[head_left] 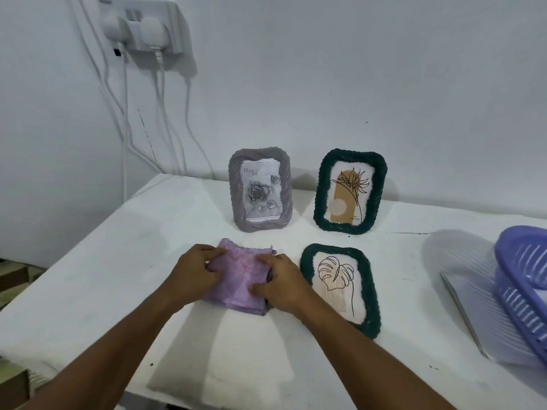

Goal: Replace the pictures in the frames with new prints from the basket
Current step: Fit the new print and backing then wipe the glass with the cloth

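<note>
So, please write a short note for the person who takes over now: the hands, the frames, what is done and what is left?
Left hand and right hand both grip the purple frame, lying face down on the table.
Grey frame and one green frame stand at the back; a second green frame lies flat, face up.
Basket at right.
Which prints are already new I cannot tell. Purple frame apparently in progress.

Lilac frame (236,279), grey frame (260,189), two dark-green frames (350,191), lavender basket (524,279).
</note>
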